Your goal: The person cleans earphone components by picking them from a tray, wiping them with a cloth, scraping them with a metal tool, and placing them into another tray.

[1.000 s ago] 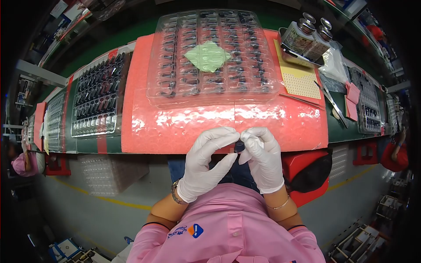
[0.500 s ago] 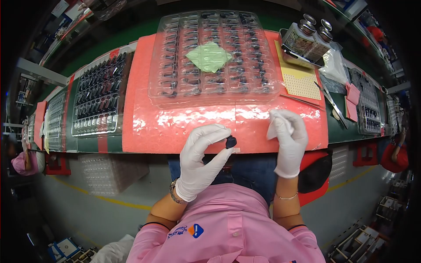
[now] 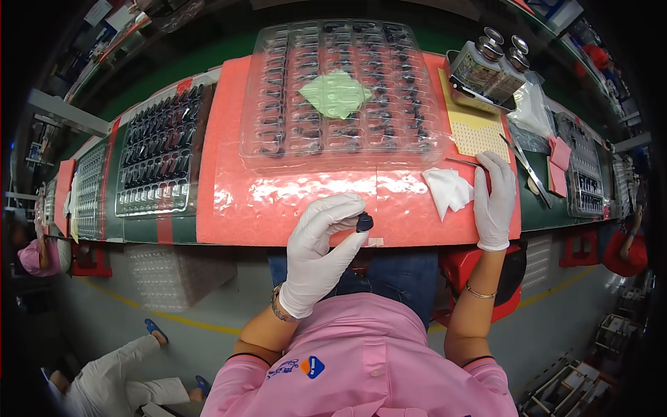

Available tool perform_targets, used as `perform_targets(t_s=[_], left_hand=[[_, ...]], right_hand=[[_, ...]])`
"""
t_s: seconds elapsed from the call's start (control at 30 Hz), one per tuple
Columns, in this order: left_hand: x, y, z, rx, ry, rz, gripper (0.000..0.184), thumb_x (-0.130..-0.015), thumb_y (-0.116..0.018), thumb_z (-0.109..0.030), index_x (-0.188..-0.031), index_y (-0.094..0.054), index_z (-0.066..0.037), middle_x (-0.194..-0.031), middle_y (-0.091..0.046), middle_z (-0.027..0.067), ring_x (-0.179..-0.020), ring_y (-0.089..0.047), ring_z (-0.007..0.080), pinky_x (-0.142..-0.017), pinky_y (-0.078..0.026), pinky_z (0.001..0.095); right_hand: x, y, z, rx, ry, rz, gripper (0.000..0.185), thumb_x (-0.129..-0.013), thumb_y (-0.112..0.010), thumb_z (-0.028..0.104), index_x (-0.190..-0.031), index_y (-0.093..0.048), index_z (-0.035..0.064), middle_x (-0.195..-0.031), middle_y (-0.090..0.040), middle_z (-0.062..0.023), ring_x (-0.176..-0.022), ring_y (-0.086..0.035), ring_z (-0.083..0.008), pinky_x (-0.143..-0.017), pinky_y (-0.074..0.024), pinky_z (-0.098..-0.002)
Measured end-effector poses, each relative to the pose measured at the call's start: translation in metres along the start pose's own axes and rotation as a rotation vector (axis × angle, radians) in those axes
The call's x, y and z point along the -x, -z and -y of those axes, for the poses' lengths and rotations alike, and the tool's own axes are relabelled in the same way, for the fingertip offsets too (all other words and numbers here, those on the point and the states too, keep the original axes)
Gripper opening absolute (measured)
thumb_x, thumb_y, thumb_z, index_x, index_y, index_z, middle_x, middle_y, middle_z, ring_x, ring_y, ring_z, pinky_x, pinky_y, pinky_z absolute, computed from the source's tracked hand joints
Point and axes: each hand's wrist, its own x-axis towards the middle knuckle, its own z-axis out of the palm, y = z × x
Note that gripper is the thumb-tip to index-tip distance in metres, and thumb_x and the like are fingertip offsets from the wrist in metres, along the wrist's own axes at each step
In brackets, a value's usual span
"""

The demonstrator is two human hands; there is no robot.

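My left hand (image 3: pixel 326 247), in a white glove, pinches a small dark part (image 3: pixel 365 222) between thumb and fingers above the mat's front edge. On the right of the pink mat (image 3: pixel 292 198), my gloved right hand (image 3: pixel 495 198) has its fingers at the end of the tweezers (image 3: pixel 462 162); its grip is partly hidden. A folded white cloth (image 3: pixel 448 189) lies just left of that hand. Behind, a clear tray (image 3: pixel 278 154) holds rows of dark parts, with a light green sheet (image 3: pixel 336 94) on it.
Bottles with metal caps (image 3: pixel 486 62) stand in a holder over a yellow label sheet (image 3: pixel 479 135). Scissors (image 3: pixel 526 167) lie to the right. Another tray of dark parts (image 3: pixel 156 153) is at left. A person in light trousers (image 3: pixel 111 372) is at the lower left.
My right hand has moved right to the tweezers and let go of the white cloth, now on the mat. My left hand keeps the dark part. A person has appeared at lower left.
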Motion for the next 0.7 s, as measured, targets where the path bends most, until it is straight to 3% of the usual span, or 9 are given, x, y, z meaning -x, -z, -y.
perform_targets(t_s=[0.23,0.37,0.5,0.6,0.7], left_hand=[[-0.001,0.005,0.001,-0.103,-0.042,-0.025,0.037,-0.069,-0.058,0.014,-0.103,-0.055,0.002,-0.109,-0.049,0.0102,-0.099,-0.051,0.0155,-0.084,-0.044,0.0265],[-0.002,0.006,0.000,-0.082,-0.030,-0.022,0.037,-0.069,-0.058,0.014,-0.104,-0.055,0.002,-0.109,-0.049,0.0102,-0.099,-0.051,0.0150,-0.084,-0.044,0.0264],[-0.003,0.006,0.001,-0.065,-0.018,-0.024,0.037,-0.069,-0.059,0.013,-0.104,-0.054,0.003,-0.110,-0.049,0.0100,-0.098,-0.051,0.0147,-0.084,-0.044,0.0262],[-0.003,0.006,0.003,-0.072,-0.025,-0.029,0.037,-0.069,-0.059,0.013,-0.104,-0.054,0.003,-0.110,-0.049,0.0098,-0.098,-0.051,0.0147,-0.084,-0.044,0.0264],[-0.002,0.006,0.003,-0.078,-0.022,-0.029,0.037,-0.069,-0.059,0.013,-0.104,-0.054,0.003,-0.110,-0.048,0.0097,-0.099,-0.051,0.0146,-0.084,-0.044,0.0265]], right_hand=[[-0.003,0.002,-0.003,-0.018,0.003,0.001,0.018,-0.083,-0.050,0.008,-0.099,-0.056,0.0020,-0.101,-0.055,-0.0114,-0.098,-0.049,-0.0269,-0.088,-0.0357,-0.0326],[-0.006,0.012,0.001,0.140,0.046,-0.100,0.016,-0.085,-0.049,0.008,-0.097,-0.056,0.0013,-0.099,-0.056,-0.0106,-0.094,-0.052,-0.0230,-0.084,-0.0383,-0.0313],[-0.002,0.013,-0.001,-0.108,-0.097,-0.351,0.020,-0.088,-0.046,0.010,-0.103,-0.053,-0.0009,-0.099,-0.056,-0.0096,-0.087,-0.053,-0.0150,-0.079,-0.0406,-0.0275],[-0.001,0.016,-0.004,-0.677,-0.315,-0.530,0.024,-0.090,-0.044,0.011,-0.109,-0.047,-0.0029,-0.102,-0.055,-0.0112,-0.080,-0.052,-0.0093,-0.076,-0.0416,-0.0239],[-0.007,0.020,-0.002,-0.909,-0.411,-0.536,0.025,-0.090,-0.045,0.011,-0.111,-0.044,-0.0031,-0.104,-0.055,-0.0132,-0.078,-0.052,-0.0092,-0.075,-0.0422,-0.0230]])
